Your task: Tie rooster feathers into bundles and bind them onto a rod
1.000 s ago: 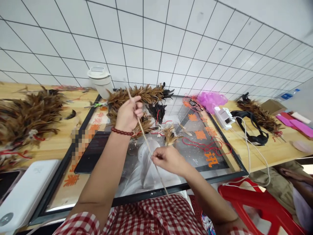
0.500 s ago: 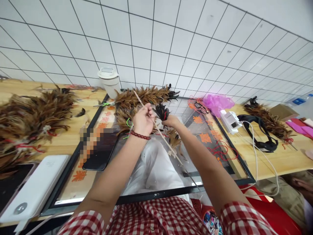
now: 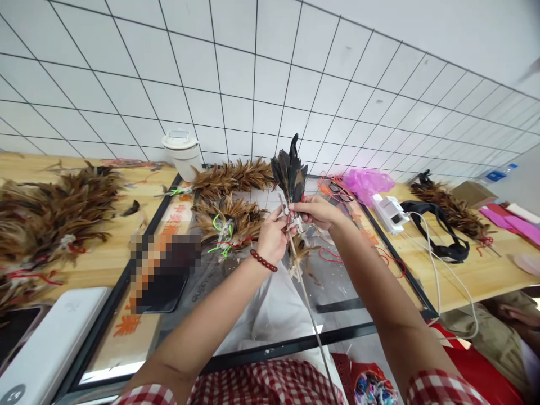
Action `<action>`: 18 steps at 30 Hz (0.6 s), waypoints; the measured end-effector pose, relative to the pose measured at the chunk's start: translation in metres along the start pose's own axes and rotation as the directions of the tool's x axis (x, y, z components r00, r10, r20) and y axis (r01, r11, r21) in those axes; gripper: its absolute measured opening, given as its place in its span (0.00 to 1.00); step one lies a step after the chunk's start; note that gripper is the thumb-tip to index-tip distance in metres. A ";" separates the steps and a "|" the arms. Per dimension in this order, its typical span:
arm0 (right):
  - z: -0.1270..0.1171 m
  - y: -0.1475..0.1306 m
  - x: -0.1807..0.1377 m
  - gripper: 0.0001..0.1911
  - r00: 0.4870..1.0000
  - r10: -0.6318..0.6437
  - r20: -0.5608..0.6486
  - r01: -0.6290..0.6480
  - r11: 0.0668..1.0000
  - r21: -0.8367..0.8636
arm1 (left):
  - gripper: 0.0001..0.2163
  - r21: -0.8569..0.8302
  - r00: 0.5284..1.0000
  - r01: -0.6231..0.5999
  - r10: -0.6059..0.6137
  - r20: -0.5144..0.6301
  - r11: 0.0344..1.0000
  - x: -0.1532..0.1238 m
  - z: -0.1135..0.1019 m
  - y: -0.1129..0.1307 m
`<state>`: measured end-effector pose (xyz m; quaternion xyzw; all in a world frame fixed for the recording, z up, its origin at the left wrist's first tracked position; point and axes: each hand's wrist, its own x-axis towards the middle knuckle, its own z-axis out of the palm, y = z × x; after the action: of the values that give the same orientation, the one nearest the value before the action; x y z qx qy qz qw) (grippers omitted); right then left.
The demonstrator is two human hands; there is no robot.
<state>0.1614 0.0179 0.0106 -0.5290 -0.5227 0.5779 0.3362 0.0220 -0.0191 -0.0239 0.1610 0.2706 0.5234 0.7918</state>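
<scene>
Over the glass panel, my left hand is closed around the upper part of a thin pale stick, which slants down toward my lap. My right hand pinches the base of a bunch of black feathers, whose tips point up and away from me. A bit of red shows at the bunch's base. The quill ends meet the stick's top between my fingertips, partly hidden by them. Left of my hands lies a brown feather bundle tied with green and white string; loose brown feathers rest below them.
A black-framed glass panel covers the table's middle. Around it are a white lidded cup, a phone, a white power bank, brown feathers, a pink plastic bag, a white adapter and a black strap.
My hands have come together. The black feather bunch now stands upright at the stick's top end, and the stick has swung steeper, with its upper end moved right.
</scene>
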 end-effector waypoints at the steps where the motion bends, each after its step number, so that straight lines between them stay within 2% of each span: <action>1: 0.004 0.001 0.003 0.17 1.000 -0.004 -0.015 0.004 1.000 0.004 | 0.12 0.011 1.000 -0.010 0.010 0.011 1.000 -0.001 0.001 -0.001; 6: 0.009 -0.004 0.015 0.15 0.992 0.029 -0.123 -0.020 0.997 0.071 | 0.10 -0.016 0.995 -0.033 0.031 -0.090 0.999 0.009 -0.003 0.015; 9: 0.009 -0.016 0.017 0.11 0.986 -0.036 -0.165 0.046 0.997 0.059 | 0.10 -0.069 0.985 -0.074 0.062 -0.163 0.995 0.017 -0.008 0.031; 12: 0.012 -0.028 0.017 0.08 0.987 -0.069 -0.145 0.068 0.998 -0.017 | 0.10 -0.053 0.991 -0.073 0.066 -0.117 0.996 0.015 -0.008 0.034; 16: 0.020 -0.034 0.014 0.06 0.998 -0.001 -0.067 -0.007 0.993 -0.118 | 0.12 0.026 1.000 -0.007 0.008 -0.026 1.000 0.000 0.000 0.017; 18: 0.024 -0.032 0.011 0.05 0.996 0.021 -0.083 -0.033 0.987 -0.157 | 0.13 0.049 1.000 -0.024 0.025 -0.016 0.999 -0.005 0.004 0.009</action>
<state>0.1307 0.0300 0.0355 -0.5841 -0.5457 0.5170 0.3061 0.0160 -0.0198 -0.0144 0.1790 0.2878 0.5277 0.7789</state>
